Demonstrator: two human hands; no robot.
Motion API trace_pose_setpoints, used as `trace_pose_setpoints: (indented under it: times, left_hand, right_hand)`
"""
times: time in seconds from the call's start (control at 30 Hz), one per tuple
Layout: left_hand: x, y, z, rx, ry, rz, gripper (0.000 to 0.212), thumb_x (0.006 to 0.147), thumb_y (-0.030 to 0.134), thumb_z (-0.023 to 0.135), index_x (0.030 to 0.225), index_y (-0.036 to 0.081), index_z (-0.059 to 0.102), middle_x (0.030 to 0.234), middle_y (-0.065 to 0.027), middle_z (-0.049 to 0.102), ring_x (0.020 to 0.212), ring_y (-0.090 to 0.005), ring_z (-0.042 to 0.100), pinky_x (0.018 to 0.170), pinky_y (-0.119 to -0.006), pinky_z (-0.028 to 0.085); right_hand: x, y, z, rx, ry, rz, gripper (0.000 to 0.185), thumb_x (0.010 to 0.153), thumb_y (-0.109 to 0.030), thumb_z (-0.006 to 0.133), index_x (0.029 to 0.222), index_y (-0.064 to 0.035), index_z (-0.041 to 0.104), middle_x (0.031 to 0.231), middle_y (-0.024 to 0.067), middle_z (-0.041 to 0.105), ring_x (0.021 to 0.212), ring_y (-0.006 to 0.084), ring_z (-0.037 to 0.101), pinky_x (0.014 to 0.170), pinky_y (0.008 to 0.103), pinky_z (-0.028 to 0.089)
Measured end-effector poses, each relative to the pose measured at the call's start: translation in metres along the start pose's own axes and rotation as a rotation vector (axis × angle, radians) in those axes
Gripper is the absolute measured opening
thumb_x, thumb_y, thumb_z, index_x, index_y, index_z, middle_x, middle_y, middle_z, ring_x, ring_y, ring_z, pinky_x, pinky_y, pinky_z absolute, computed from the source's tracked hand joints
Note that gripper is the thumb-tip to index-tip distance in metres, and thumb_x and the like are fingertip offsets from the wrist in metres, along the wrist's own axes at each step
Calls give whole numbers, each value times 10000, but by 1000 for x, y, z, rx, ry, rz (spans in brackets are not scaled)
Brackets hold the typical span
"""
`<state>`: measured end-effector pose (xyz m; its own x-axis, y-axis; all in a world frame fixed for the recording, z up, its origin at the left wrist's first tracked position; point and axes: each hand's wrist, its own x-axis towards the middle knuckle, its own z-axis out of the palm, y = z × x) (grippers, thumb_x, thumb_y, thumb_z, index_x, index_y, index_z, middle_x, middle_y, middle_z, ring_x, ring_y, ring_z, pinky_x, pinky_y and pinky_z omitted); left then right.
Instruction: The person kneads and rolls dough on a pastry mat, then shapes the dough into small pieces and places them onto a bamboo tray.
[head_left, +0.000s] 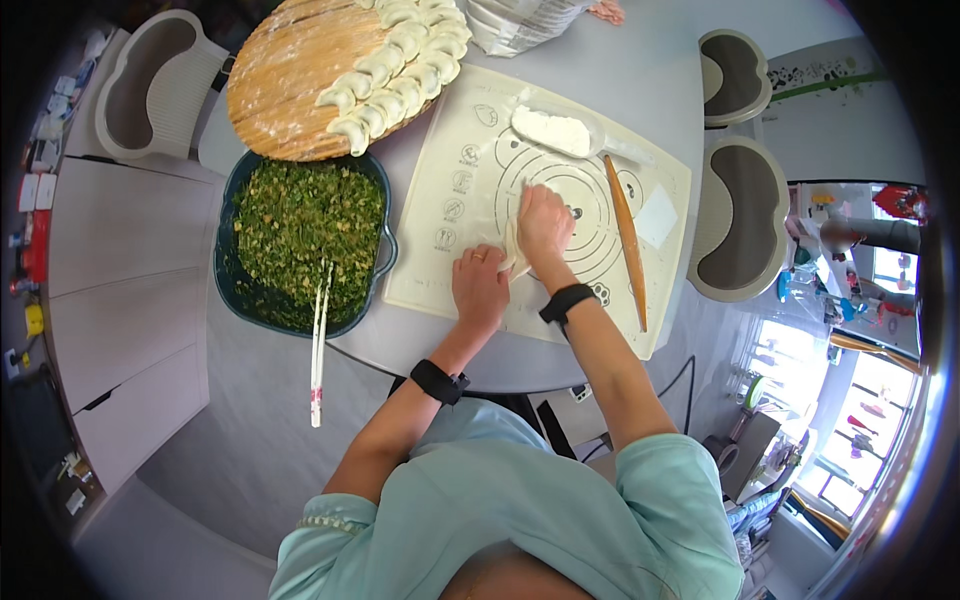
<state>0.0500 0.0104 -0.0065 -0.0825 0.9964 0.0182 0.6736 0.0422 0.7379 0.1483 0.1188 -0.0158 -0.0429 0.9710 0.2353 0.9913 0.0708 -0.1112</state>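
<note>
Both hands work on a piece of pale dough (515, 253) over a cream pastry mat (420, 255). My left hand (481, 287) grips its lower left side, a ring on one finger. My right hand (546, 225) is closed on the dough's right side, fingers curled and partly hiding it. Right of that hand lies a slim wooden rolling pin (627, 244), tapered at both ends. A clear scoop (622, 148) filled with white flour (553, 131) rests on the mat's far part. A white square sheet (656, 217) is beyond the pin.
Left of the mat, a dark blue handled basin (385, 251) holds chopped green filling (307, 225), with chopsticks (319, 352) leaning over its rim. A round wooden board (292, 82) carries rows of dumplings (397, 94). A bag (517, 26) stands at the back. Chairs (739, 217) flank the table.
</note>
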Motion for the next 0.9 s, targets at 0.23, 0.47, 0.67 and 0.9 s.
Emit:
trace_pose_setpoints:
  times: [0.23, 0.47, 0.67, 0.9]
  left_hand:
    - [2, 6, -2, -92, 117, -14, 282, 721, 87, 695, 951, 25, 543, 973, -108, 539, 877, -290, 526, 737, -382, 427]
    - [9, 13, -6, 53, 90, -125, 315, 687, 160, 743, 870, 18, 530, 940, -127, 533, 895, -290, 517, 760, -369, 432]
    - [2, 6, -1, 156, 99, -48, 260, 697, 194, 723, 834, 44, 560, 860, -99, 536, 859, -267, 510, 715, -379, 396]
    - [3, 9, -3, 114, 128, -38, 244, 727, 170, 703, 860, 43, 543, 870, -101, 549, 861, -275, 537, 682, -380, 425]
  right_hand:
    - [17, -1, -22, 197, -247, 330, 478, 948, -381, 364, 704, -51, 609, 690, 144, 636, 708, 352, 617, 634, 441, 474]
    - [-46, -3, -58, 342, -126, -54, 232, 860, -223, 560, 783, -10, 506, 718, 185, 529, 724, 371, 513, 685, 443, 430]
    - [-51, -3, -23, 101, -102, -205, 146, 814, -189, 569, 824, -59, 501, 825, 111, 530, 793, 269, 540, 679, 384, 465]
    - [-11, -1, -6, 74, -103, -48, 249, 913, -257, 436, 815, -59, 551, 839, 118, 573, 854, 281, 569, 697, 400, 489]
